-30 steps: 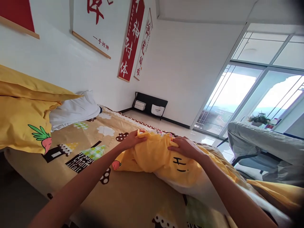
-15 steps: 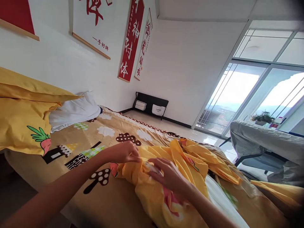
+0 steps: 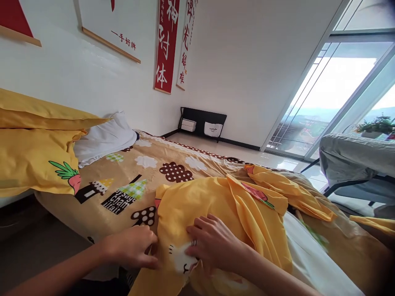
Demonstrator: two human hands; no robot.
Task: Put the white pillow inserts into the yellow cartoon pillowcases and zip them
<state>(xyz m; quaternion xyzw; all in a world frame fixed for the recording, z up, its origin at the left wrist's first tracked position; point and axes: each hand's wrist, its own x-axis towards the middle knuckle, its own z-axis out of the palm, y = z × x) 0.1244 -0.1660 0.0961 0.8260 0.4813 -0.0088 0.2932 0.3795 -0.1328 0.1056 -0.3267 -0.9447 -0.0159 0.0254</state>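
Observation:
A yellow pillowcase (image 3: pixel 191 197) with a printed carrot and a white animal face lies in front of me. My left hand (image 3: pixel 134 246) is at its left edge, thumb and fingers apart, with a gap showing between them. Resting on the cloth by the printed face is my right hand (image 3: pixel 214 242), its fingers spread and slightly bent. A smooth white item (image 3: pixel 311 255), perhaps a pillow, shows from under the right side of the pillowcase. The near part of the cloth is partly hidden by my right forearm.
The bed has a brown patterned cover (image 3: pixel 146 162). To the left are another yellow carrot-print pillowcase (image 3: pixel 33 160) and a white pillow (image 3: pixel 106 137). More yellow cloth (image 3: pixel 290 195) lies at right, near a covered chair (image 3: pixel 345 160). A black rack (image 3: pixel 200 123) stands by the wall.
Both hands have moved down towards me and loosened from the bunched cloth. The pillowcase now lies flatter, with its printed face showing. The view has tilted down.

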